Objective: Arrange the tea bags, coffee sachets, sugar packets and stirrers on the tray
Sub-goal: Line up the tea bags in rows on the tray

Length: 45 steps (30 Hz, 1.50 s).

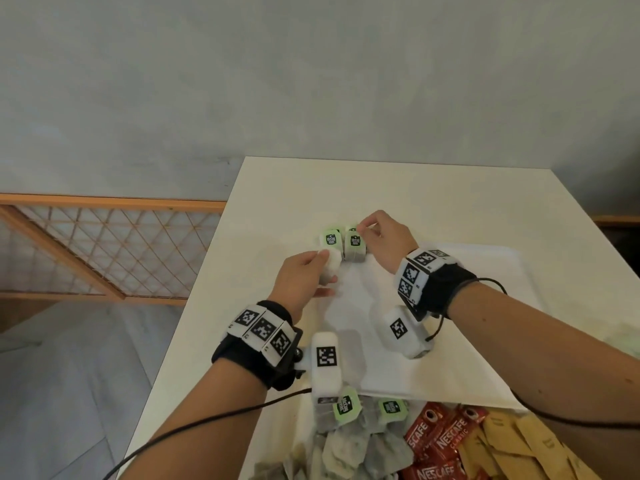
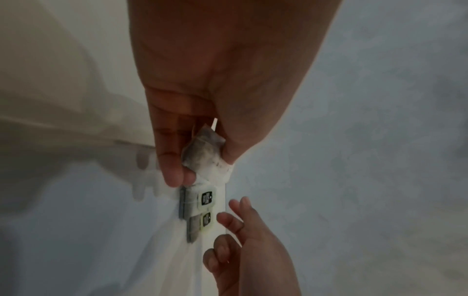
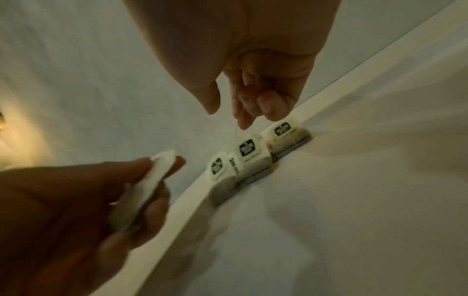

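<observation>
A white tray (image 1: 485,341) lies on the white table. Three tea bags with green tags (image 1: 330,239) (image 3: 249,152) (image 2: 206,198) stand in a row against the tray's far left rim (image 3: 329,96). My left hand (image 1: 323,261) (image 2: 202,166) (image 3: 162,170) pinches one more tea bag (image 1: 332,266) (image 2: 202,158) between thumb and fingers, just in front of that row. My right hand (image 1: 363,230) (image 3: 228,114) (image 2: 233,212) hovers over the right end of the row, fingers loosely curled and holding nothing.
A pile of loose tea bags (image 1: 346,441), red coffee sachets (image 1: 436,441) and brown sugar packets (image 1: 519,445) lies at the table's near edge, in front of the tray. The table's left edge (image 1: 207,271) drops to the floor beside a wooden lattice rail (image 1: 104,244).
</observation>
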{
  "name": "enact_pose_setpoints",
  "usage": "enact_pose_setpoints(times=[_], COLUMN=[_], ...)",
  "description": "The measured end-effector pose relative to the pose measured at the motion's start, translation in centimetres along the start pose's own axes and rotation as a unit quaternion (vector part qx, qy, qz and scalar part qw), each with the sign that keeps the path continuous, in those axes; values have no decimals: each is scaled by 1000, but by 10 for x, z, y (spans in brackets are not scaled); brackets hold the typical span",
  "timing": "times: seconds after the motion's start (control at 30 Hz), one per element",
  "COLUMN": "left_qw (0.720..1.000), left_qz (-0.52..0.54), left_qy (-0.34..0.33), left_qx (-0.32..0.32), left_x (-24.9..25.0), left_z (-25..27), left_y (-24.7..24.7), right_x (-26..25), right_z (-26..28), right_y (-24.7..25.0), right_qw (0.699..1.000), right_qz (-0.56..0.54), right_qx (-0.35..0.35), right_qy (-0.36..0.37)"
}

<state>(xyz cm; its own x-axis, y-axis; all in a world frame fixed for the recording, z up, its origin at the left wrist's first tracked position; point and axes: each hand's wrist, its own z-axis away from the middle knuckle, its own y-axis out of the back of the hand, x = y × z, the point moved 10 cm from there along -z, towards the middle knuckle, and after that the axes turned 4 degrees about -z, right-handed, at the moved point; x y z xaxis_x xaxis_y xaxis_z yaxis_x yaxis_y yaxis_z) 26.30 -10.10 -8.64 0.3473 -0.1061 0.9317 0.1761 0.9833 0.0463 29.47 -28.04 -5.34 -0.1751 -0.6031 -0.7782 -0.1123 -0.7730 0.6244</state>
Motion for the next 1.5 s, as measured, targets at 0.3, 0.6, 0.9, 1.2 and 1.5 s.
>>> enact_pose_setpoints(times=[0.3,0.6,0.9,1.2,1.5], left_qw=[997,947,957,971,914], left_qz=[-47,-267,-221,-202,-393], left_qy=[-68,-179,-182,-123,-74], left_qx=[3,22,57,17,71], left_x=[23,45,42,20,12], left_z=[22,42,32,0,-41], left_y=[-28,-48,-40,-34,-7], right_x=[-20,-12,-2,35,78], right_z=[51,66,69,48,10], right_y=[14,34,31,6,25], right_qw=[995,998,995,991,981], right_qz=[-82,-45,-90,-98,-99], right_qx=[-46,23,16,-55,33], right_qy=[33,-22,-29,-76,-166])
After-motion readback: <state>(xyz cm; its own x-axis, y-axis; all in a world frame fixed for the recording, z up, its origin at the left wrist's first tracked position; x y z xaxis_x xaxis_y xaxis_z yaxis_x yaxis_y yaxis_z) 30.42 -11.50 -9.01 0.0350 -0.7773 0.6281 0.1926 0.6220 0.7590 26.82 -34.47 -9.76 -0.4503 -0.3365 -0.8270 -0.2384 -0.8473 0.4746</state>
